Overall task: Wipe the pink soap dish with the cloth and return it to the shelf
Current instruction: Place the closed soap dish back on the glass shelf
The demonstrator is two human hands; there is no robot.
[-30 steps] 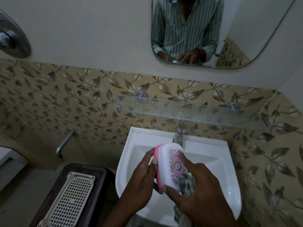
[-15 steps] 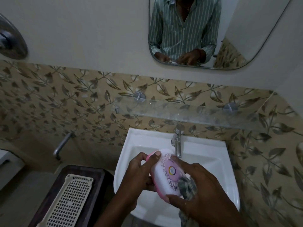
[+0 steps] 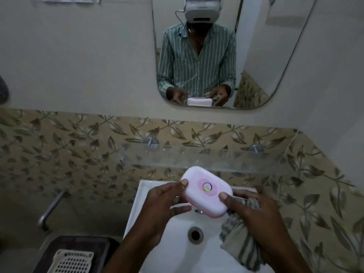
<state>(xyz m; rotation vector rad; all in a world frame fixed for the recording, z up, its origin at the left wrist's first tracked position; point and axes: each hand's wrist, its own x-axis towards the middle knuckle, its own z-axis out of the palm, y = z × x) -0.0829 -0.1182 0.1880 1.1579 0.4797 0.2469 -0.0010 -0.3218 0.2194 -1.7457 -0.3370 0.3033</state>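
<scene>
The pink soap dish (image 3: 204, 191), a closed pink-and-white box with a round sticker on its lid, lies flat between both hands, lid up, just below the front edge of the glass shelf (image 3: 197, 157). My left hand (image 3: 163, 205) grips its left end, thumb on the lid. Holding the right end is my right hand (image 3: 254, 211), thumb on the lid, with the striped grey cloth (image 3: 238, 243) bunched under its fingers and hanging down over the basin.
The white washbasin (image 3: 177, 251) with its drain lies below the hands. A mirror (image 3: 275, 56) hangs above the shelf and reflects the person. A white perforated tray (image 3: 71, 263) sits on a dark stand at lower left. A metal pipe (image 3: 49, 209) juts from the tiled wall.
The dish turned from standing on its edge to lying flat, lid up, and rose towards the shelf. The view tilted and now shows more of the mirror and the basin drain.
</scene>
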